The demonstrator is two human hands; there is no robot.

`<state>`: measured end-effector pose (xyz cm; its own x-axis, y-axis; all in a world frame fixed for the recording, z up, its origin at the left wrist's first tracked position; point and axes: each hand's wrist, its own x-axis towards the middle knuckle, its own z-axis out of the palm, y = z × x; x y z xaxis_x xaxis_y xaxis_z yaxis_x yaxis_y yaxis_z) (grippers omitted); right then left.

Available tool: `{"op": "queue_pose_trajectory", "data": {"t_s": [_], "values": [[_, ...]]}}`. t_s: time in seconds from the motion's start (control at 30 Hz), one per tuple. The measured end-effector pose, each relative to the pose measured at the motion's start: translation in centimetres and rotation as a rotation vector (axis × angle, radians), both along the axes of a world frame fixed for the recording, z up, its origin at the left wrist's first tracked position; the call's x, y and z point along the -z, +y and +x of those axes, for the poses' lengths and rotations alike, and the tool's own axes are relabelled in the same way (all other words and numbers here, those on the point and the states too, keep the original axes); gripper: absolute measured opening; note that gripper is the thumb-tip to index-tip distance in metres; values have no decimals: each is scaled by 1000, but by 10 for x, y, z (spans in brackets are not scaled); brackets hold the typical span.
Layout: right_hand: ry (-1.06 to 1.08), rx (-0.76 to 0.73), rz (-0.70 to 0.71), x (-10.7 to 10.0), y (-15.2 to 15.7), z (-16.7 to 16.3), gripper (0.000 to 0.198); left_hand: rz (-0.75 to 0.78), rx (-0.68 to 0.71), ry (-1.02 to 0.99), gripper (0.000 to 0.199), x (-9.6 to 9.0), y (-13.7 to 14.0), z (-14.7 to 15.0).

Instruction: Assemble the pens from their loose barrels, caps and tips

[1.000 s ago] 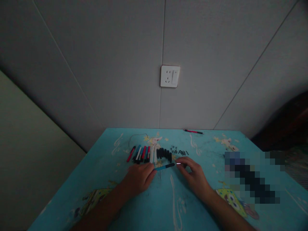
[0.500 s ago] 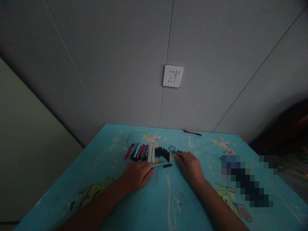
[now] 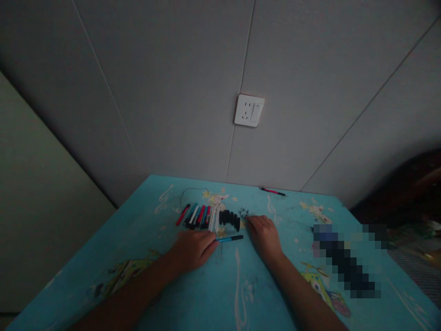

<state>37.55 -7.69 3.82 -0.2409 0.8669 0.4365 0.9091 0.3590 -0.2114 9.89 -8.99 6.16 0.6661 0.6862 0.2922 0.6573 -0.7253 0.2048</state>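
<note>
My left hand (image 3: 196, 248) is closed round one end of a blue pen (image 3: 228, 239) with a black tip, just above the table. My right hand (image 3: 264, 234) rests low over the table with its fingers curled together; whatever is in them is hidden. Beyond its fingertips lie small dark bits (image 3: 243, 212). To its left stands a row of short black pieces (image 3: 230, 218), like pen caps. Next to them are several thin white sticks (image 3: 214, 217) and a row of red, blue and white pens (image 3: 198, 215).
The table (image 3: 193, 294) has a blue cartoon-print cover and meets a grey wall with a white socket (image 3: 249, 110). A red and black pen (image 3: 273, 191) lies at its back edge. A pixelated dark patch (image 3: 347, 262) covers something on the right.
My right hand has moved slightly left, towards the black pieces, with its fingers lower and more curled. My left hand still holds the blue pen. The view has shifted slightly.
</note>
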Motion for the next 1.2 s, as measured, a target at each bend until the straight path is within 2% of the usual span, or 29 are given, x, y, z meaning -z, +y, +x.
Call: {"op": "queue_pose_trajectory", "data": {"t_s": [0.13,0.3,0.43,0.57,0.77,0.97,1.2], "values": [[67,1,-18,0,1,1,22,-9,3,44,25,2,-1,0],[251,-17,-6,-3,-10,4,27,-26,13,48,26,6,2,-3],[379,-141,-54,-19,-32,0,25,-35,23,-9,25,9,7,-5],[291,-327,-189,-29,-46,-15,23,6,47,-35,26,9,6,-3],[224,-320,-315,-16,-44,-22,28,67,139,-19,26,5,3,-4],[224,-302,-256,-14,-44,-18,24,27,155,-4,23,6,0,-3],[106,-339,-194,-16,-46,-20,27,-162,195,-54,25,1,-3,-5]]}}
